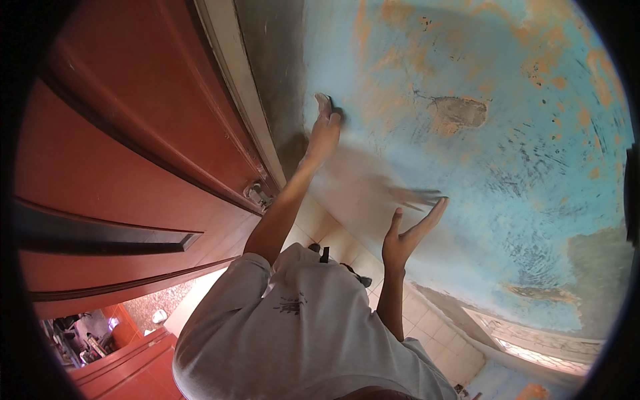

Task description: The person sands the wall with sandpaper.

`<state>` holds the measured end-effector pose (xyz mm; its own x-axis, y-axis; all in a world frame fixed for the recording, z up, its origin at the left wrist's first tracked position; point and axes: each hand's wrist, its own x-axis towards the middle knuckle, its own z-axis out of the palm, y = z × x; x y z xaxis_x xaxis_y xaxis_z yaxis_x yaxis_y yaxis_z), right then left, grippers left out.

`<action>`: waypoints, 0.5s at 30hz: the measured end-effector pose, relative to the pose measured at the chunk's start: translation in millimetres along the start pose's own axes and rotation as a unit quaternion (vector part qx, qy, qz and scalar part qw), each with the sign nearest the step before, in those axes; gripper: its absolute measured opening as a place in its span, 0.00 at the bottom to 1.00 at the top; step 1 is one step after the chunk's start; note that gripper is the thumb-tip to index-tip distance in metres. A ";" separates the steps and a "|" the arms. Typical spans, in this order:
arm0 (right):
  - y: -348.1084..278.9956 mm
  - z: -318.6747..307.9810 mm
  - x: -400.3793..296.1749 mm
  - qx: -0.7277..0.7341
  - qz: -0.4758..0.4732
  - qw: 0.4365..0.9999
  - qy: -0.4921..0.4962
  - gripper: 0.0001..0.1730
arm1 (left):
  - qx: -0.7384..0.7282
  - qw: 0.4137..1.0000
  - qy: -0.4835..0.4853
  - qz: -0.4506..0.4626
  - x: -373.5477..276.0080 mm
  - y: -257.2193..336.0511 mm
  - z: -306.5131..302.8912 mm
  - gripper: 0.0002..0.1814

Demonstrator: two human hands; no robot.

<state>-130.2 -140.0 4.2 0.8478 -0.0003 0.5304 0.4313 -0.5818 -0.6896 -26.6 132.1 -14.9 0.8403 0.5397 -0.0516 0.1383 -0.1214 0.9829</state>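
Note:
My left hand (325, 132) is raised against the painted wall (380, 115), close to its left corner. It grips a thin, dark-edged piece (329, 103), pressed flat to the surface; it looks like sandpaper, but the fingers hide most of it. Lower and to the right is my right hand (402, 245), with nothing in it, thumb and fingers spread. Its fingertips come close to the wall, and I cannot tell whether they touch. The wall's blue paint is worn, with orange patches, dark scuffs and a bare grey patch (462, 112).
A red panelled door (125, 125) with a metal handle (258, 195) stands on my left, beside a pale frame (240, 80). Tiled floor (420, 320) lies below. A patterned vent or window (540, 350) is at lower right. Assorted items (85, 340) show through the doorway.

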 end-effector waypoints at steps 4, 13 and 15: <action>-15.4 -0.4 0.6 0.002 -0.019 1.000 -0.016 0.49 | 0.020 0.983 0.116 0.141 47.4 -60.2 -6.8 0.40; -8.2 0.4 2.3 -0.012 -0.009 1.000 -0.019 0.50 | -0.023 0.989 -0.026 0.144 -4.6 8.3 -3.7 0.38; -8.9 -1.8 1.4 -0.018 -0.009 0.999 -0.027 0.51 | 0.013 0.981 0.020 0.194 -8.6 3.7 -2.4 0.38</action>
<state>-133.4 -136.3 12.0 0.8558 0.0526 0.5146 0.4354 -0.6102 -0.6619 -34.5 128.9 -10.3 0.8110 0.4809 0.3332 -0.1746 -0.3447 0.9223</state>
